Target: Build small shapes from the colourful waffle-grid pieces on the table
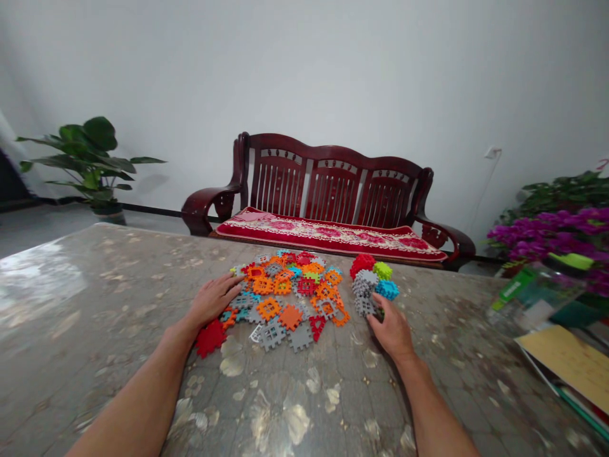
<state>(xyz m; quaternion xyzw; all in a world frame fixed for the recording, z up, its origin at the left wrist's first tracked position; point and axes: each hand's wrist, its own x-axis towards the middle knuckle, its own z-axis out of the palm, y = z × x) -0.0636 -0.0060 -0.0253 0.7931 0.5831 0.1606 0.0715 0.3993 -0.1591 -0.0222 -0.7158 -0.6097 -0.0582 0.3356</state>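
Observation:
Flat toothed plastic pieces in orange, grey, red and blue lie in a loose spread, with an orange square near its front. My left hand rests at the spread's left edge, fingers apart, just behind a red piece. To the right stand small stacks sorted by colour: red, lime green, blue and grey. My right hand is beside the front grey piece, thumb and fingers apart around its right side; whether it touches the piece is unclear.
The patterned table carries a clear plastic container and papers at the right. Purple flowers stand behind them. A wooden bench is beyond the far edge, and a potted plant at the back left.

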